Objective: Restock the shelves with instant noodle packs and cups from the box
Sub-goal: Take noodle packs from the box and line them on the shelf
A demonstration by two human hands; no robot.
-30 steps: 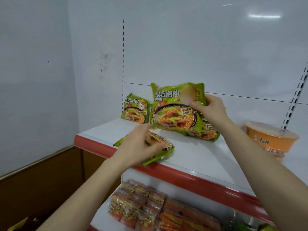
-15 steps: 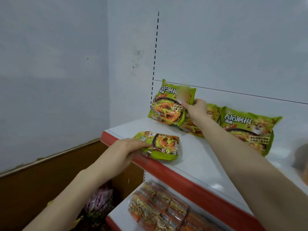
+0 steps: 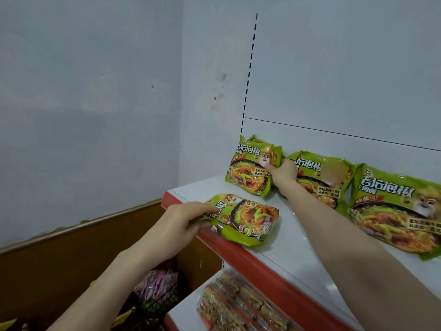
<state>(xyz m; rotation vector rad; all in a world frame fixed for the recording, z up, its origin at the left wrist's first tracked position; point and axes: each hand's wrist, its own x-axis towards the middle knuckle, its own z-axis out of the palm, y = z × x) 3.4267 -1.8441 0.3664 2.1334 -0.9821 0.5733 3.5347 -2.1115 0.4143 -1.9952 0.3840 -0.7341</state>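
Left hand (image 3: 181,223) grips pack (image 3: 248,218) overhanging shelf edge (image 3: 262,266); right hand (image 3: 284,174) holds rear pack (image 3: 248,173).

1. Flat noodle pack (image 3: 248,220) is showing glossy plastic film, crinkled and catching highlights.
2. Upright noodle pack (image 3: 250,173) is showing the same shiny green film, creased at the seams.
3. Shelf top (image 3: 298,244) is looking like smooth white painted metal, faintly reflecting light.
4. Red edge strip (image 3: 250,256) is reading as smooth, slightly glossy plastic.
5. Wall (image 3: 83,91) is showing matt paint, scuffed in spots.
6. Wainscot (image 3: 59,263) is reading as dull brown wood.
7. Orange packs (image 3: 243,304) are glinting: glossy wrappers.
8. Basket (image 3: 162,304) is showing thin black wire.
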